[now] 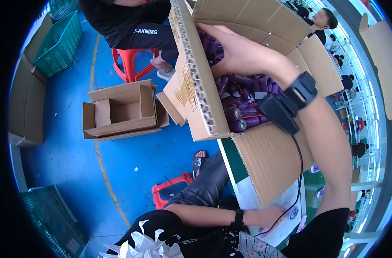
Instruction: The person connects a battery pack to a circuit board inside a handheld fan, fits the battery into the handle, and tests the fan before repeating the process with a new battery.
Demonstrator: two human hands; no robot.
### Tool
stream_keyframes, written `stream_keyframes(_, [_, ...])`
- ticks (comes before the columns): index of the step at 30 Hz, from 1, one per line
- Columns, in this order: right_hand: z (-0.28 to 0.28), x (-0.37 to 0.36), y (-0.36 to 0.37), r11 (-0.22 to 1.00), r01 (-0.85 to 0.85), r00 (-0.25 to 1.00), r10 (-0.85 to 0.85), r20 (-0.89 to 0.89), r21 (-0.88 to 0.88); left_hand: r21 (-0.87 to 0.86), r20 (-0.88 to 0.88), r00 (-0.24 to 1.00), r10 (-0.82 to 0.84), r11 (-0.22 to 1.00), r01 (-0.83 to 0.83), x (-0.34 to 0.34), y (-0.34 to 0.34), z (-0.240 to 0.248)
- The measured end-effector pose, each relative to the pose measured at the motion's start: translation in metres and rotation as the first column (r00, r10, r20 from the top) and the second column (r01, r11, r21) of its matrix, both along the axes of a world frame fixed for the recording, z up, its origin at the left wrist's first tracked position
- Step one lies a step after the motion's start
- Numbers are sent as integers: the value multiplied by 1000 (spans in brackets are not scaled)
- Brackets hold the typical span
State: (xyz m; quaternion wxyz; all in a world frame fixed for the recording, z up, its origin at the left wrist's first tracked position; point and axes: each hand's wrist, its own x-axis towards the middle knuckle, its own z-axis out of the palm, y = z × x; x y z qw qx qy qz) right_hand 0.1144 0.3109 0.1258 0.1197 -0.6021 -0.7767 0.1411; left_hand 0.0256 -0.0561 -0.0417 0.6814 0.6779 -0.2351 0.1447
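My right hand reaches over the wall of an open cardboard box. Its fingers curl around purple battery cells at the box's left side; the wall hides part of the grip. Below it lie many more purple cylindrical battery cells with red wires and white tabs. Down by the white tabletop, my left hand is closed around a pale purple battery cell, whose round metal end shows beside the fingers. A black strapped device with a cable sits on my right wrist.
An open cardboard carton stands on the blue floor at left, near red stools. Another person sits beyond the box. Green crates and tall cardboard line the far left. Workbenches with several people run along the right.
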Motion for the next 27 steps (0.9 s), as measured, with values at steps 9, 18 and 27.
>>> stream_keyframes(9, [1, -5, 24, 972, 229, 961, -218, 170, -46, 46, -82, 994, -76, 996, 80, -6, 6, 13])
stream_keyframes(18, [5, -29, 23, 949, 257, 815, -112, 569, -181, 1, -183, 980, -78, 997, 80, -2, -4, 5])
stream_keyframes(27, [4, -35, 34, 935, 291, 798, -120, 591, -203, 134, -121, 991, -56, 988, 72, 0, 0, 3])
